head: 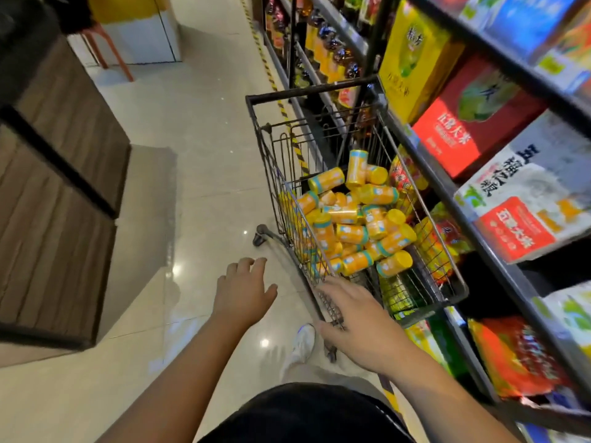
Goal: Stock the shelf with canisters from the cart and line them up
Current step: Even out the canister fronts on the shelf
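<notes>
A wire shopping cart (275, 174) stands in the aisle beside the shelf (447, 193) on the right. Several yellow canisters (351, 219) with teal bands lie jumbled in its basket. My right hand (355, 321) rests on the cart's near rim, its fingers lying flat over the wire. Left of the cart, my left hand (243, 289) hovers above the floor with fingers spread, holding nothing.
The shelf holds boxed and bagged rice (527, 199) and colourful packs (511, 359) lower down. A dark wooden counter (57, 174) lines the left side. An orange stool (105, 46) stands far back. My shoe (303, 343) is near the cart's wheel.
</notes>
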